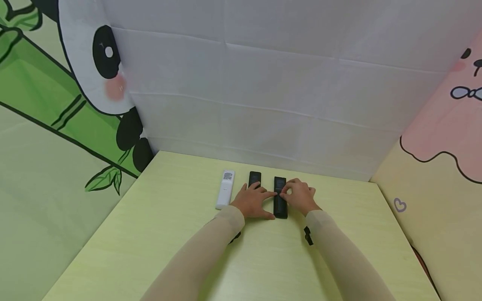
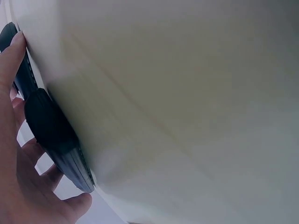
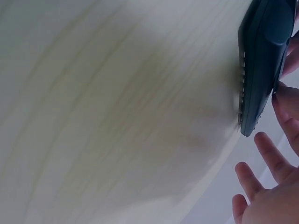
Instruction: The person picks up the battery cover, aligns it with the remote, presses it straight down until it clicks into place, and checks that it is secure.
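Observation:
Two black remote controls lie side by side on the table. The right-hand one [image 1: 280, 207] is between my hands, and the middle one [image 1: 255, 177] is partly covered by my left hand [image 1: 253, 202]. That hand is spread, its index fingertip at the left edge of the right-hand remote and its thumb near the lower end. In the left wrist view its fingers reach across behind the middle remote [image 2: 51, 121]. My right hand [image 1: 300, 195] pinches at the right-hand remote with thumb and index finger; the right wrist view shows other fingers extended past its end [image 3: 261, 65].
A white remote control [image 1: 225, 190] lies left of the black ones on the pale wooden table [image 1: 158, 217]. White sheeting [image 1: 263, 96] hangs behind the table's far edge. Printed cartoon panels stand at left [image 1: 67, 108] and right [image 1: 440, 125].

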A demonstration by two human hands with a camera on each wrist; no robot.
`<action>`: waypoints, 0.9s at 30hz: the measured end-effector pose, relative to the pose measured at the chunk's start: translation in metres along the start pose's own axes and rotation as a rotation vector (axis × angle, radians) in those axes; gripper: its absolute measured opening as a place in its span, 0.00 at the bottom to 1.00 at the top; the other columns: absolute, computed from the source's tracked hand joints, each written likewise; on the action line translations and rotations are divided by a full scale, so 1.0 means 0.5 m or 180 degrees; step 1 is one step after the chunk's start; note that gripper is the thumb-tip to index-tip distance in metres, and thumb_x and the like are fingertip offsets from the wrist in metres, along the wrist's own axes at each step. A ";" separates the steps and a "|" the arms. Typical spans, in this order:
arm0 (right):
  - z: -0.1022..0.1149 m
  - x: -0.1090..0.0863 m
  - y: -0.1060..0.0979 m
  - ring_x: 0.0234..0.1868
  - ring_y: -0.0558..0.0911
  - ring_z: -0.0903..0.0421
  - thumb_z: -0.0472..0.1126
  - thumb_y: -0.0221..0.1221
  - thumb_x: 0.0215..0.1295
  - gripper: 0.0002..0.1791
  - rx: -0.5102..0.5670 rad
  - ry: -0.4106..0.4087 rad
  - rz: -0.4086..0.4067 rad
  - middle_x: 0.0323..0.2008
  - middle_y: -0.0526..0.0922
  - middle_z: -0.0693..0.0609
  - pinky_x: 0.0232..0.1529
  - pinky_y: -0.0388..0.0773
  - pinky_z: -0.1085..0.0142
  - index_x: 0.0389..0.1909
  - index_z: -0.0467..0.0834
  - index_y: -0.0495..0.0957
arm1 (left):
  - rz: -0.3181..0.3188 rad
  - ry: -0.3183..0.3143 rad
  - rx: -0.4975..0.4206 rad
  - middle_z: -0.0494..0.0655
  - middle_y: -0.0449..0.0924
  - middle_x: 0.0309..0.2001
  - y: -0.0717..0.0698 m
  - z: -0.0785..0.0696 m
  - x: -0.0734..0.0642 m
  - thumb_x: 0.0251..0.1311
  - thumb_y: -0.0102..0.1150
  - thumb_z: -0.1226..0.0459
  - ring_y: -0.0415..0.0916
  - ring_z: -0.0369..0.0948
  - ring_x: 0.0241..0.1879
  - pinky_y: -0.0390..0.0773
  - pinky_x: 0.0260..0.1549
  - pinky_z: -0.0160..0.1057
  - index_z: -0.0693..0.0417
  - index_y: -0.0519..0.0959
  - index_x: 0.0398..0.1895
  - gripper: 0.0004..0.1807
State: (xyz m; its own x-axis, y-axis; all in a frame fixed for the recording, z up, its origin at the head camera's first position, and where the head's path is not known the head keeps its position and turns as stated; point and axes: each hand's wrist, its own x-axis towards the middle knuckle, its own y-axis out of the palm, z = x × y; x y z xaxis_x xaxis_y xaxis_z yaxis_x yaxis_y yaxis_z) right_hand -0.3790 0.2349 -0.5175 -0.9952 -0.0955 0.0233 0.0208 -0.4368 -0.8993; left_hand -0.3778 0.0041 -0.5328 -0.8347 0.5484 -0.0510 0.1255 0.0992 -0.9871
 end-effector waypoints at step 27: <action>-0.034 -0.005 0.002 0.81 0.78 0.24 0.53 0.65 0.91 0.20 0.0164 -0.0016 -0.0006 0.82 0.79 0.34 0.80 0.61 0.20 0.70 0.46 0.86 | -0.0040 0.0061 0.0006 0.42 0.69 0.93 -0.012 0.018 -0.006 0.80 0.51 0.20 0.56 0.54 0.98 0.61 0.93 0.75 0.25 0.65 0.96 0.48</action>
State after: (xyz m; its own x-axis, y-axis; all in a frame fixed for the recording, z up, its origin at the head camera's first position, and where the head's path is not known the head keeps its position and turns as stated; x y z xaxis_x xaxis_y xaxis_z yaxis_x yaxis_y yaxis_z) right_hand -0.3784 0.2500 -0.5261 -0.9947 -0.0989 0.0273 0.0240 -0.4825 -0.8756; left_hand -0.3808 -0.0054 -0.5283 -0.8258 0.5628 -0.0358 0.1141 0.1046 -0.9879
